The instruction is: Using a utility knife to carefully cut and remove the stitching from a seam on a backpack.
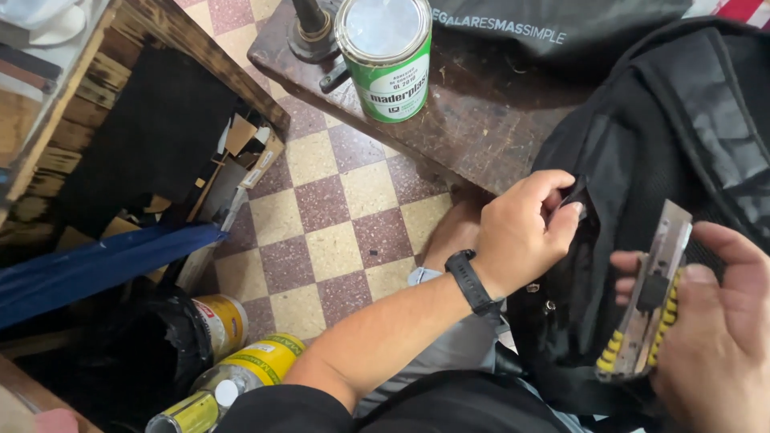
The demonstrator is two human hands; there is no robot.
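Black backpack (666, 160) rests on the lap, its pocket edge pinched shut between the left hand (521, 232) fingers. Right hand (714, 337), beside that pinch, is clamped around a utility knife (654, 297), blade end upward. Judgement: hold the pocket wide; guide the knife in handle-steady.

A single head-worn camera looks steeply down from close above the person's lap. The checkered floor (337, 216) fills the centre, a dark wooden surface (481, 120) lies toward 12 o'clock, and a black backpack (666, 144) toward 3 o'clock.
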